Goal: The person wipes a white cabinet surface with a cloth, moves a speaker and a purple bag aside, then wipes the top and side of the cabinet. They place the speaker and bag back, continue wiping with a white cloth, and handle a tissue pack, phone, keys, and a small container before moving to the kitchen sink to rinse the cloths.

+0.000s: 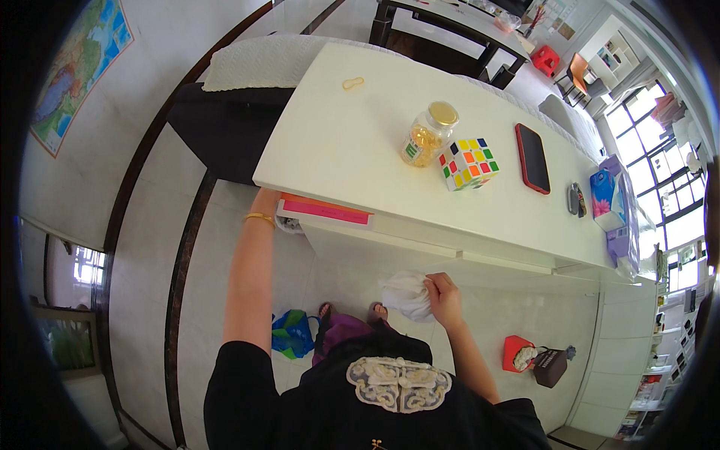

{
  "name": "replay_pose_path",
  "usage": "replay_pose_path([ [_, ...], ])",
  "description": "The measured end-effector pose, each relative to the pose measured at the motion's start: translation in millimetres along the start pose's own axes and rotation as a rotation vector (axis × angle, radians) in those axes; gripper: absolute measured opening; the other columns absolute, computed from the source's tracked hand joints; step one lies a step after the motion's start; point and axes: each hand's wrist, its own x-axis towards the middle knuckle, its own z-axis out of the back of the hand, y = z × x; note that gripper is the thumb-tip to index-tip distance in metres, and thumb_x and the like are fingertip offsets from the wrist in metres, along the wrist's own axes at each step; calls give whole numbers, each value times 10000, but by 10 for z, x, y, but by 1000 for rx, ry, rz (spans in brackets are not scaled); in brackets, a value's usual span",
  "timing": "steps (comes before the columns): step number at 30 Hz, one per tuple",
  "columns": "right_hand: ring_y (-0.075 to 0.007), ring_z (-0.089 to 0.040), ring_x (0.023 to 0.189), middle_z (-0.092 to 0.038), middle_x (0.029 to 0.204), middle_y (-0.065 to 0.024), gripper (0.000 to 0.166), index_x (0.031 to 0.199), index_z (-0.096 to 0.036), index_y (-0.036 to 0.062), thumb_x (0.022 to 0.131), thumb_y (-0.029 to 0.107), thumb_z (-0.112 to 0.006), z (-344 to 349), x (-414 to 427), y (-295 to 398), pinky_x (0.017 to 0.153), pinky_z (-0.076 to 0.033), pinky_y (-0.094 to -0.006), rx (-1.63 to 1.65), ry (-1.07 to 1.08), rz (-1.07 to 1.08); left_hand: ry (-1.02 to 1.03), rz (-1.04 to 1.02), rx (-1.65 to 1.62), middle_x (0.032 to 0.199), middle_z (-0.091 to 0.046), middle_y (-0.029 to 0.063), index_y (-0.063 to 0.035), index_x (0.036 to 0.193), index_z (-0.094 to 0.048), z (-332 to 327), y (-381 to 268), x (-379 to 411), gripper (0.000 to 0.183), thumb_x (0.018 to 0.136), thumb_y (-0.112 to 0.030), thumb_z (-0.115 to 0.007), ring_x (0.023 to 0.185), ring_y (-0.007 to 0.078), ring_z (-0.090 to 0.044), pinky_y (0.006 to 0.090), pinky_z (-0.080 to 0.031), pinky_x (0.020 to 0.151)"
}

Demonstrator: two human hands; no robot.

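My right hand (444,297) pinches a bunched white cloth (407,296) in front of the white table (315,140). At the table's left corner, my left hand (268,198) reaches beneath the top beside a pink and orange item (326,211); its fingers are hidden. On the tabletop a clear jar with a gold lid (428,135), holding yellow capsules, stands against a scrambled puzzle cube (469,164). A phone in a red case (532,158) lies farther right, near a dark key fob (576,199). A yellowish rubber band (353,84) lies near the far left corner.
Tissue packs (608,199) stand at the table's right end. A black bench (230,126) adjoins the left side. On the floor are a blue and green bag (293,334) near my feet, and a red container (515,354) beside a dark brown bag (550,368) to the right.
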Motion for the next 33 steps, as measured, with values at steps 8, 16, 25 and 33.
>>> replay_pose_path([
  [8,-330,-609,759,-625,856,-154,99,872,-625,1,840,88,-591,-16,-15,-70,670,-491,-362,-19,43,56,-157,-175,51,1132,-544,96,7,1206,-455,81,176,205,407,869,-176,-591,947,189,-553,330,-465,831],
  [16,-332,-610,766,-618,856,-151,102,900,-622,15,846,94,-585,368,87,-66,663,-491,-372,56,-208,83,-940,-1050,-92,1171,-506,85,-47,1207,-416,-350,-981,-1384,368,877,-155,-537,1053,164,-489,342,-382,925],
  [25,-283,-617,713,-620,830,-133,92,879,-620,15,808,63,-654,598,278,210,611,-494,-326,150,-223,207,154,-800,768,1256,-493,150,-66,1410,-212,-2273,-1448,-1482,890,710,-157,-754,1136,258,-493,365,-408,938],
  [33,-269,-624,708,-618,822,-141,82,886,-625,22,832,83,-634,614,38,-72,616,-500,-325,134,-239,91,384,-588,41,1107,-591,124,-32,1241,-464,-1677,-1468,-1983,632,682,-83,-753,987,180,-586,334,-493,828],
])
